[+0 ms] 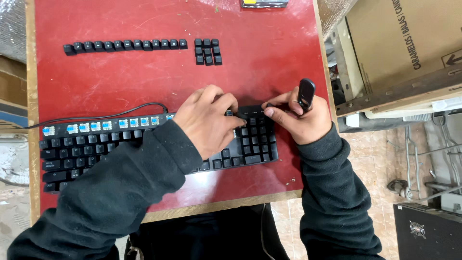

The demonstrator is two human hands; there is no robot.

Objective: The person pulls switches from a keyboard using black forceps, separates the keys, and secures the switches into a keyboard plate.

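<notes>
A black mechanical keyboard point(77, 149) lies on the red table top point(269, 53); its top row has bare blue switches point(96, 126). My left hand point(207, 120) rests over the keyboard's upper right part, fingers curled down at the keys. My right hand point(298, 115) sits at the keyboard's right end, holding a black keycap puller point(306, 92) that sticks upward, with its fingertips touching the top right keys. A long row of removed black keycaps point(125, 45) lies at the back, with a small block of keycaps point(208, 51) beside it.
The keyboard's cable point(96, 117) runs off to the left. A dark flat object point(263, 3) sits at the table's far edge. Right of the table stand a cardboard box point(404, 38), metal parts and a black computer case point(428, 231) on the tiled floor.
</notes>
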